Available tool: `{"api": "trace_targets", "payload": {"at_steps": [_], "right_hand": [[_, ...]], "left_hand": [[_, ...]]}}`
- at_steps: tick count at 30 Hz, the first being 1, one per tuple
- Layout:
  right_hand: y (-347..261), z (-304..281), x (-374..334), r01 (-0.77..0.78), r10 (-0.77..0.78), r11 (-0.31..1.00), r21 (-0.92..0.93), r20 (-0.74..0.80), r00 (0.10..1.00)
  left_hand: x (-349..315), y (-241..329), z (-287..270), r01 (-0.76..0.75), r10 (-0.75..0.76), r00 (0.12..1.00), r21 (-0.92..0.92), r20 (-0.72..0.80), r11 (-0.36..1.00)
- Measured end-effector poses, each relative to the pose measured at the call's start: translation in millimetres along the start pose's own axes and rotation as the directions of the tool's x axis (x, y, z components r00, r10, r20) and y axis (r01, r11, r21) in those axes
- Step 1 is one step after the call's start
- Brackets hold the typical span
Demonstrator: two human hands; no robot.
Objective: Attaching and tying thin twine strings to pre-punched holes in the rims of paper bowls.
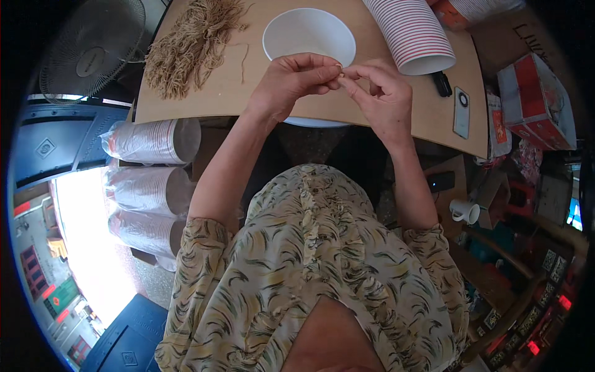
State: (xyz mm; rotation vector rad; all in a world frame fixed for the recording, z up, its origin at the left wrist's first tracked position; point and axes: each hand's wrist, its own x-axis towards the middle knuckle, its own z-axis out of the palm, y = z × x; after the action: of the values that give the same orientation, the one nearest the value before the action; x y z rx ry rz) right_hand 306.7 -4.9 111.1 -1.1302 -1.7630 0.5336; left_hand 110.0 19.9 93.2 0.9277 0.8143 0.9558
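My left hand [304, 75] and my right hand [384, 93] meet fingertip to fingertip above the near part of the table. The fingers of both are pinched together on something tiny and pale, too small to make out. Just behind them a round white tub [308, 32] stands with its wide mouth facing up. To the left lies a heap of knotted tan twine [192, 46], with one loose strand [244, 62] curling off it toward the tub. Below my hands a second white rim [317, 123] shows at the table's front edge, mostly hidden.
A long stack of red-striped paper cups [414, 34] lies at the back right. Near it are a black object [442, 84] and a phone [462, 113]. Wrapped cup stacks [145, 142] stand left of the table [211, 106], below a fan [91, 61]. A mug [465, 212] sits right.
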Motion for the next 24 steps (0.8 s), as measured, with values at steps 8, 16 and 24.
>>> {"api": "trace_targets", "payload": {"at_steps": [8,16,24], "right_hand": [[12,8,-9,-0.069,0.073,0.99,0.123,-0.03,0.997],[11,5,-11,-0.241,0.243,0.945,0.22,0.018,0.97],[17,6,-10,-0.337,0.33,0.872,0.355,0.082,0.94]], "left_hand": [[0,-4,0,-0.049,0.047,0.999,0.1,0.023,0.994],[-1,-6,4,-0.074,0.071,0.997,0.099,0.034,0.992],[-3,-9,13,-0.183,0.2,0.979,0.299,-0.025,0.936]]}}
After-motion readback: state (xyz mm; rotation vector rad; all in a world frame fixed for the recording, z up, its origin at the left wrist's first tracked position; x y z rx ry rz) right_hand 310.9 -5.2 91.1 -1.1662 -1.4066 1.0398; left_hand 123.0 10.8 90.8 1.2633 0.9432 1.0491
